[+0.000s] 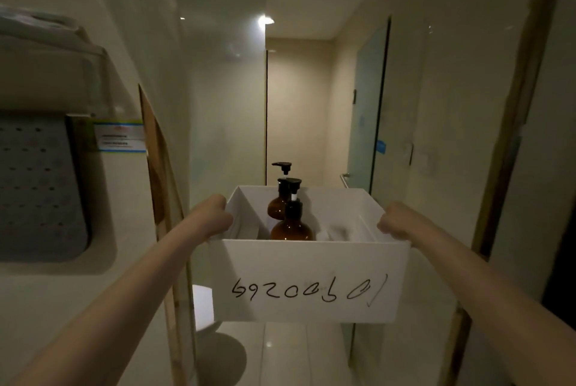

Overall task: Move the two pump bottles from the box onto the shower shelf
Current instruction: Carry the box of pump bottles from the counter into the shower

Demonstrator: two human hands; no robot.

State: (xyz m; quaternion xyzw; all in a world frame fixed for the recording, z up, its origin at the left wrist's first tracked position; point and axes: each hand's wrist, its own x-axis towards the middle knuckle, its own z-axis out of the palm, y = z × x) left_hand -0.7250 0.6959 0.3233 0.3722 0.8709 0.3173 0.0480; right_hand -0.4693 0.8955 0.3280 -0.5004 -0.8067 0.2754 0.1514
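I hold a white open box [308, 279] out in front of me at waist height, with handwritten digits on its near wall. My left hand [215, 217] grips its left rim and my right hand [396, 222] grips its right rim. Two amber pump bottles with black pumps stand upright inside. The near bottle [291, 226] is in the middle of the box, and the far bottle [277, 206] stands just behind it. No shower shelf is in view.
A narrow dim bathroom passage lies ahead. A glass partition with a wooden edge [162, 186] stands close on the left, beside a white counter with a grey mat [40, 192]. A frosted glass door [367, 123] and a wall run along the right. The glossy floor [280, 351] shows below the box.
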